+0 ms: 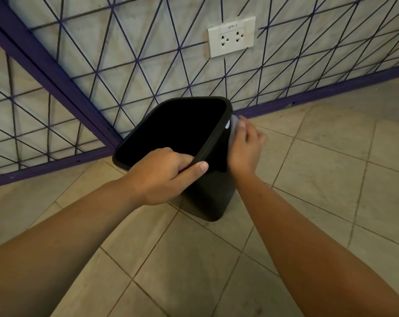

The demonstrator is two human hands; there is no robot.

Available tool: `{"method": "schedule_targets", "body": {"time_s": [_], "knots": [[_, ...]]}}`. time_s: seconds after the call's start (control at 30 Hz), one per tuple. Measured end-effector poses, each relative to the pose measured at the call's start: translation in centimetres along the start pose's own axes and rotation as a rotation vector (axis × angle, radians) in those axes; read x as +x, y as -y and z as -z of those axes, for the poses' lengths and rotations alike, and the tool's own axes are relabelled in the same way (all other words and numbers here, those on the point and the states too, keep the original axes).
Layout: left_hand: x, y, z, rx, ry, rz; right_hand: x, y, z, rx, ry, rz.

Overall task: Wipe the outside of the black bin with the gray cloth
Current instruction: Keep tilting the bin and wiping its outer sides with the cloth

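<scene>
The black bin (207,197) stands on the tiled floor, tilted toward the wall, its dark open mouth facing up. My left hand (164,172) grips the near rim, fingers curled inside and thumb along the outside edge. My right hand (245,147) presses the gray cloth (233,126) against the bin's right outer wall just below the rim. Only a small pale strip of the cloth shows past my fingers; the rest is hidden under the hand.
A wall with a purple wire grid (134,62) rises right behind the bin, with a purple frame bar (45,72) at the left. A white double socket (231,36) sits on the wall above. Beige floor tiles (319,156) spread to the right and front.
</scene>
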State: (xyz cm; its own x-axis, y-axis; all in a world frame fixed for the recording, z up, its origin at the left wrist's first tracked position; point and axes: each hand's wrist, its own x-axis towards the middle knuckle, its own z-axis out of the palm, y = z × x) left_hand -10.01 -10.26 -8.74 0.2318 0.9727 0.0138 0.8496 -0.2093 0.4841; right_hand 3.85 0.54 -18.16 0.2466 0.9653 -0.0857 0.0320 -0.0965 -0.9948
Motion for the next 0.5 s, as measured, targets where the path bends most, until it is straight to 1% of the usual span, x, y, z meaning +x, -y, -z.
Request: {"method": "schedule_targets", "body": {"time_s": [0.03, 0.07, 0.23, 0.3, 0.37, 0.43, 0.5], "knots": [[0.0, -0.1, -0.1, 0.001, -0.001, 0.000, 0.0, 0.3, -0.6, -0.014, 0.028, 0.028], [0.0, -0.2, -0.1, -0.012, -0.012, 0.013, 0.1, 0.3, -0.9, -0.027, 0.039, 0.013], [-0.4, 0.2, -0.1, -0.071, -0.065, 0.037, -0.2, -3.7, 0.3, -0.202, 0.084, -0.197], [-0.3, 0.2, -0.1, -0.079, -0.074, 0.041, -0.8, -5.6, 0.8, -0.232, 0.072, -0.302], [-0.2, 0.1, -0.2, -0.077, -0.066, 0.040, -1.4, -6.9, 1.0, -0.221, 0.048, -0.454], [-0.1, 0.0, -0.3, -0.078, -0.062, 0.030, -2.2, -7.7, 1.1, -0.139, 0.055, -0.610], [-0.1, 0.1, -0.3, -0.079, -0.066, 0.024, -3.2, -8.2, 1.3, -0.058, 0.086, -0.707]]}}
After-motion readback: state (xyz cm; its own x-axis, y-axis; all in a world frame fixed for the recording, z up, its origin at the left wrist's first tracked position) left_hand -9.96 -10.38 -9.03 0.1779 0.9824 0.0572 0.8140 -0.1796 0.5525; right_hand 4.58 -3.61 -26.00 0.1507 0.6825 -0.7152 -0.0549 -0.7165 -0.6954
